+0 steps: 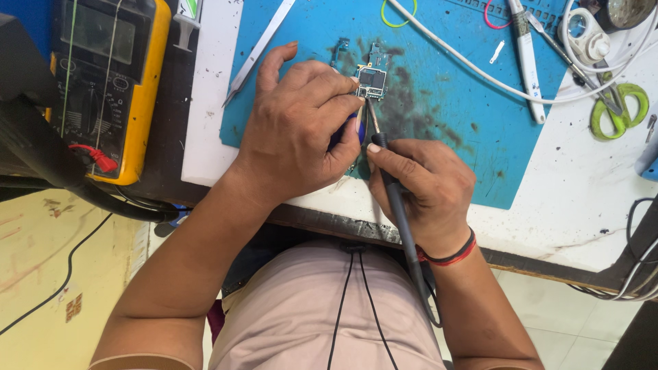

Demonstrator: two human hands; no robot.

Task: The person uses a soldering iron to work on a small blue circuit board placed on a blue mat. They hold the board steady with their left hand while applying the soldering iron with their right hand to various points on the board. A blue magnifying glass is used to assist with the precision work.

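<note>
Soldering iron (394, 195) in right hand (425, 192) touches circuit board (372, 81).

Bright, even light, likely daylight w/ no hard glare. The stained blue rubber work mat (439, 103) is evenly lit; hands cast only soft, short shadows onto it. Focus sharp at mat centre. Left of mat, the yellow-cased multimeter (110, 82) sits dimmer, its screen dull. Below mat, under the bench edge, it's darker. Slight wide-angle stretch at frame corners, esp. right of mat.
</note>
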